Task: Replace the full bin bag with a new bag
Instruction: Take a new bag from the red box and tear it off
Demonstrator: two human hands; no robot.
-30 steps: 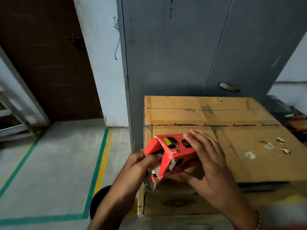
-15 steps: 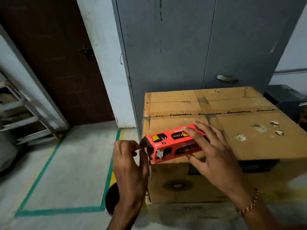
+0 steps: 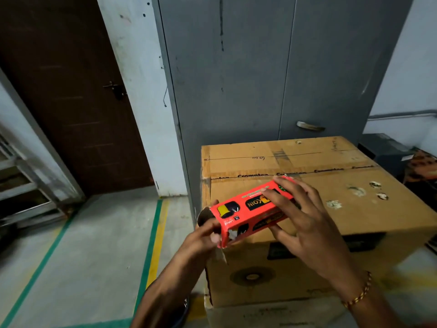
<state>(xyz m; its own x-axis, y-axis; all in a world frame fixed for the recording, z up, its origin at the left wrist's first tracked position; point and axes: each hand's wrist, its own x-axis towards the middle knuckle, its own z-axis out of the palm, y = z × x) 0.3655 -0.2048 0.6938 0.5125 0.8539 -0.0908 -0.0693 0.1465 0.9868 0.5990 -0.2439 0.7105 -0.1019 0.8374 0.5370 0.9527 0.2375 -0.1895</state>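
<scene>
Right hand (image 3: 305,223) gripping red bag box (image 3: 250,209), left hand (image 3: 203,233) pinching its open end

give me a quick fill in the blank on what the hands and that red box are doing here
1. The right hand grips a small carton coloured ____.
2. The left hand is at the carton's ____ end.
3. The carton is held above a big ____ box.
4. The right wrist wears a ____.

Missing words: red; open; cardboard; bracelet

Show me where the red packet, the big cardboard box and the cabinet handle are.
red packet (image 3: 238,210), head view, top face.
cardboard box (image 3: 354,209), head view, top panel.
cabinet handle (image 3: 308,126), head view, middle.
</scene>
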